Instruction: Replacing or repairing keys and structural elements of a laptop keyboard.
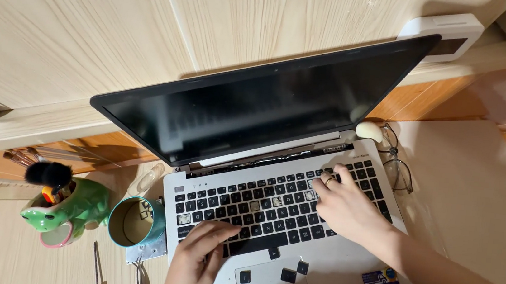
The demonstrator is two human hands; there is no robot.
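Pale wood panelling fills the background above a light wooden desk [481, 178], seen from overhead. Largest on the desk is an open silver laptop [339, 276], set across the middle and turned slightly, its dark screen [256, 108] switched off and leaning back toward the far edge. Several black keys are missing from its keyboard [265, 206], leaving pale gaps, and three loose keycaps [288, 275] lie on the palm rest and trackpad near the laptop's front edge. Both hands work on the keyboard. The right hand [346, 208], wearing a ring, rests over the right half of the keys with its fingers spread and curved, fingertips pressing down near the upper rows; it grips nothing. The left hand [196, 261] reaches in from the desk's near edge with its fingers extended loosely together, fingertips touching the lower-left keys beside the space bar; whether it pinches a keycap cannot be told. Left of the laptop stands a teal cup [135, 222] on a small metal plate, and further left a green frog-shaped mug [67, 207] holding brushes. A screwdriver [97, 266] lies at the near edge below the cup. A pair of glasses [398, 163] rests by the laptop's right hinge.
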